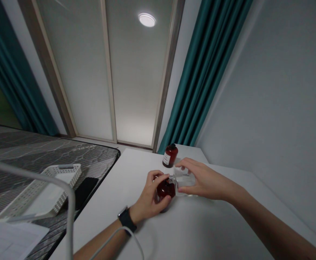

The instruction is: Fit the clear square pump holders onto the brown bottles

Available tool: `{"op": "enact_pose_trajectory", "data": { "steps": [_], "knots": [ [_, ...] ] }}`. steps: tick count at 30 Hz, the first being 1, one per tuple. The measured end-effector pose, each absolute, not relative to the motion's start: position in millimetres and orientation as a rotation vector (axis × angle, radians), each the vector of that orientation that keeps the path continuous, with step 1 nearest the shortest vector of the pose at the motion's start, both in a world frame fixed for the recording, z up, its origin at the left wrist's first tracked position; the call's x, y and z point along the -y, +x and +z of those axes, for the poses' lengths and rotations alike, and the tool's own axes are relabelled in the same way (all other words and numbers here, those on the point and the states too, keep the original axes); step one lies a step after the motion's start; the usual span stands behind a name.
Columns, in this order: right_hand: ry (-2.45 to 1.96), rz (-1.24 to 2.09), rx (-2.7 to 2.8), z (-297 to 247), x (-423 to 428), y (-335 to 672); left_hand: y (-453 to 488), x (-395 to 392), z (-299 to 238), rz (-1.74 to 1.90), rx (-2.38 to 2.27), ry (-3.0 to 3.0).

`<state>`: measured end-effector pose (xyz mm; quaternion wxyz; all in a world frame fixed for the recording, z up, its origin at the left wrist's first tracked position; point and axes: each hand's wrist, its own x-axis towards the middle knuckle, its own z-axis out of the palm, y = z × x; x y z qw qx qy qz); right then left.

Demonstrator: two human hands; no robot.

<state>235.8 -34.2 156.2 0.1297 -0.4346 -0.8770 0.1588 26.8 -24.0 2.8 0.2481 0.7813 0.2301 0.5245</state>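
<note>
My left hand (150, 200) is curled around a small dark red bottle (165, 188) lying low on the white table (190, 231). My right hand (201, 180) grips a clear glass bottle (184, 180) from above, its mouth close against the red bottle. A second dark red bottle (170, 155) with a white label stands upright just behind both hands, untouched. A black watch (126, 219) sits on my left wrist.
A white perforated basket (43, 191) and a black phone (85, 191) lie on a grey patterned mattress (33, 155) to the left. A white curved tube (52, 184) crosses the foreground. Teal curtains (209, 72) and a frosted sliding door stand behind the table.
</note>
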Motion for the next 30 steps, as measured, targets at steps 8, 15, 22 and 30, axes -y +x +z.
{"op": "enact_pose_trajectory", "data": {
  "steps": [8,15,22,30],
  "knots": [
    [-1.248,0.469,2.558,156.8,33.0,235.7,26.9,23.9,3.0,1.417,-0.628,2.135],
    [-1.228,0.462,2.545,155.0,33.2,236.2,26.8,24.3,4.2,1.416,-0.625,2.133],
    [-1.240,0.481,2.548,155.6,33.5,235.9,26.6,24.0,3.9,1.415,-0.640,2.140],
    [-1.243,0.476,2.554,156.4,34.0,235.1,26.6,24.2,4.2,1.421,-0.630,2.131]
  ]
}}
